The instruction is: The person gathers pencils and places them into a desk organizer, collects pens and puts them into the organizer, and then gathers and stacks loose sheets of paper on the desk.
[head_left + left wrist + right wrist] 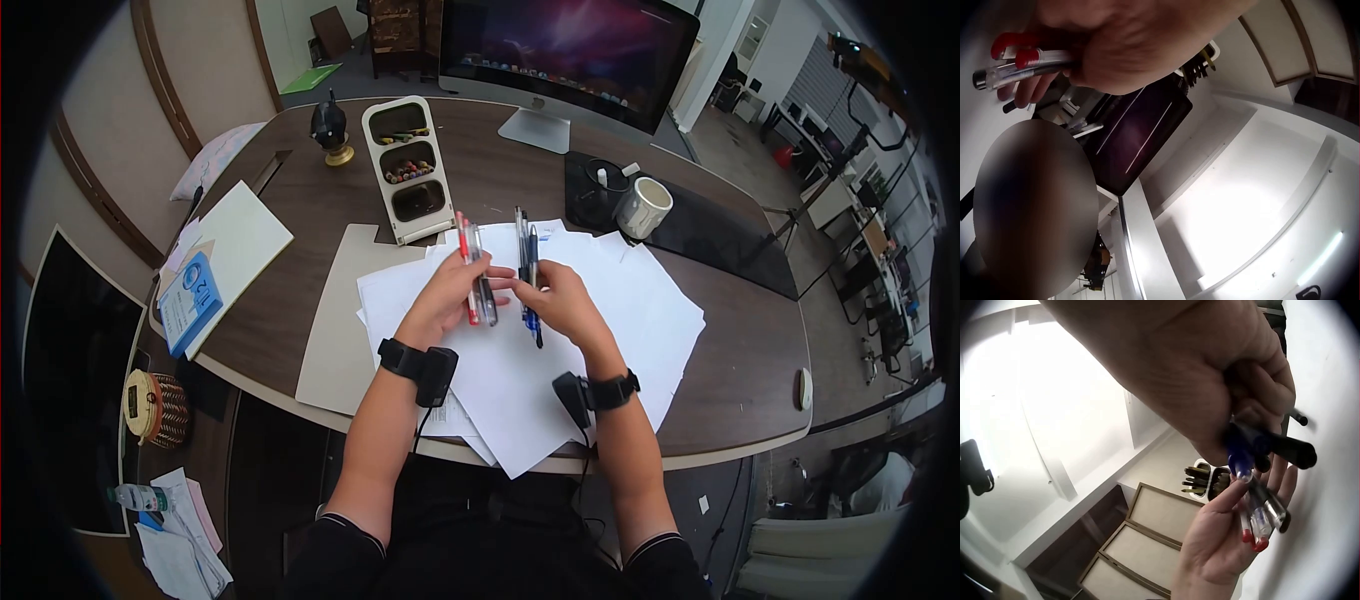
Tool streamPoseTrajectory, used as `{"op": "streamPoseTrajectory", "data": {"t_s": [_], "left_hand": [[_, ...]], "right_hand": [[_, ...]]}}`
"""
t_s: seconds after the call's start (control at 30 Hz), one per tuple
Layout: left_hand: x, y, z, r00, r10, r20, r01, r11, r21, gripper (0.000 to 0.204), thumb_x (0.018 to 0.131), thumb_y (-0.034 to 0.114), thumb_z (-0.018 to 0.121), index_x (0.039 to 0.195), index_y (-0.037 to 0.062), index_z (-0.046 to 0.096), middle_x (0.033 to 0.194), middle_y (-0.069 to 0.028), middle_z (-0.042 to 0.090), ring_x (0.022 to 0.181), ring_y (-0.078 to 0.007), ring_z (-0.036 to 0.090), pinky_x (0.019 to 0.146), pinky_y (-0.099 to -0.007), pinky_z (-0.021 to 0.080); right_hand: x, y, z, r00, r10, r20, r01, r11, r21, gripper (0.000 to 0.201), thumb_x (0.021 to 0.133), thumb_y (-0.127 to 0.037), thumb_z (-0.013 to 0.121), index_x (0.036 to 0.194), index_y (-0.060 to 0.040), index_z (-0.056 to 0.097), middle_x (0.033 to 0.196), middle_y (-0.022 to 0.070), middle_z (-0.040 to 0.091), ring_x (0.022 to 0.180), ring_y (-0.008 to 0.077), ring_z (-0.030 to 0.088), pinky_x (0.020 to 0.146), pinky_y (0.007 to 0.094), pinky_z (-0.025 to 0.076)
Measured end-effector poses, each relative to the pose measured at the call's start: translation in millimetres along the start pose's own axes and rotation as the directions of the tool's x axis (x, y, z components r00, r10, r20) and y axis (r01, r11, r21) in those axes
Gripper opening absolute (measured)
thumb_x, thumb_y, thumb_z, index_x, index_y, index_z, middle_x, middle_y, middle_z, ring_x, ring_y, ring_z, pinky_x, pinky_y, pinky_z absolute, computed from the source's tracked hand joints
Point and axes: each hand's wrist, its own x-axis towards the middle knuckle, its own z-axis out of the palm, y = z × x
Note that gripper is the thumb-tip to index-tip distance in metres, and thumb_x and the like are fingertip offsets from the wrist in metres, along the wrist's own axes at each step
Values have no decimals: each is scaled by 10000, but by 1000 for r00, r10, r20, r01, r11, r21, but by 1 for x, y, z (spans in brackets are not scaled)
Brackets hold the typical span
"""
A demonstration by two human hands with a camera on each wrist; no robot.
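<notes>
My left hand [447, 297] holds a small bundle of pens with red caps [470, 270], fingers curled round their middles so the tips point away from me toward the far side of the bench [300, 290]; the left wrist view shows the red caps and clear barrels sticking out past my knuckles. My right hand [560, 300] grips a second bundle, the blue and black pens [526, 262], pinched between thumb and curled fingers, likewise pointing away from me. The two hands sit just beside each other, fingertips nearly meeting, above the spread of white paper sheets [640, 320] that covers the near middle of the bench. From the right wrist view, the dark pens cross in front of my left palm, which carries the red-tipped ones. Beyond the papers, to the far left, stands a white three-compartment organizer [380, 160] with pencils in it, and to the far right a white mug [642, 207] rests on a dark mat. A computer monitor [565, 50] stands at the far edge.
</notes>
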Motion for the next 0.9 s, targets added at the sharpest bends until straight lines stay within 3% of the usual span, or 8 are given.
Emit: {"op": "streamPoseTrajectory", "data": {"t_s": [0.07, 0.17, 0.3, 0.37, 0.47, 0.6, 0.7, 0.9], "left_hand": [[-8, -2, 12, 994, -77, 76, 85, 992, -98, 271, 1002, 181, 456, 1199, -2, 418, 1060, -192, 615, 926, -286, 663, 756, -429, 603], [-10, -11, 22, 952, -155, 262, 225, 938, -265, 246, 989, 133, 470, 1188, -9, 488, 1012, -123, 612, 933, -246, 650, 810, -453, 586], [5, -29, 20, 927, -187, 324, 301, 886, -353, 229, 987, 122, 455, 1150, -11, 543, 990, -103, 625, 918, -206, 654, 822, -474, 574], [4, -30, 21, 912, -189, 365, 315, 892, -324, 238, 992, 123, 443, 1170, -10, 527, 998, -106, 624, 945, -225, 654, 833, -474, 571], [1, -33, 22, 893, -205, 400, 338, 893, -298, 256, 995, 118, 428, 1207, -13, 487, 1023, -122, 620, 968, -259, 654, 846, -477, 568], [-5, -30, 33, 911, -177, 373, 309, 892, -331, 298, 995, 102, 417, 1267, -20, 413, 1060, -145, 610, 959, -296, 660, 847, -482, 573], [-2, -36, 32, 905, -132, 404, 247, 937, -247, 322, 992, 91, 420, 1289, -29, 388, 1099, -175, 602, 962, -304, 664, 835, -482, 579], [-15, -22, 40, 902, -154, 404, 224, 965, -134, 353, 983, 84, 445, 1308, -34, 375, 1123, -211, 601, 1001, -310, 656, 838, -470, 580]], "right_hand": [[-8, 11, -1, 999, 0, 32, -7, 981, 194, 329, 820, -247, 676, 854, 76, 627, 735, 140, 652, 680, 190, 647, 602, 300, 500], [-23, -1, -11, 994, 63, 84, -100, 818, 566, 287, 888, -214, 656, 948, 67, 648, 767, 78, 668, 704, 113, 650, 544, 237, 506], [-21, 15, -18, 980, 131, 146, -186, 864, 468, 265, 889, -187, 639, 962, 68, 637, 746, 76, 661, 622, 98, 626, 503, 227, 501], [-20, 19, -17, 978, 136, 159, -191, 891, 411, 248, 894, -177, 628, 949, 65, 633, 738, 66, 659, 594, 92, 612, 501, 223, 496], [-21, 20, -14, 989, 116, 90, -146, 846, 512, 240, 891, -184, 627, 922, 55, 635, 733, 58, 659, 586, 85, 598, 489, 234, 475], [-22, 25, -11, 993, 114, 4, -103, 880, 464, 251, 877, -200, 651, 916, 47, 645, 713, 43, 635, 584, 73, 583, 473, 229, 472], [-23, 23, -10, 981, 193, -11, -159, 837, 524, 244, 875, -195, 657, 913, 46, 648, 718, 36, 627, 581, 67, 581, 450, 220, 466], [-23, 24, -11, 974, 206, -92, -108, 783, 613, 237, 871, -181, 668, 944, 44, 644, 744, 49, 648, 544, 62, 574, 428, 220, 471]]}}
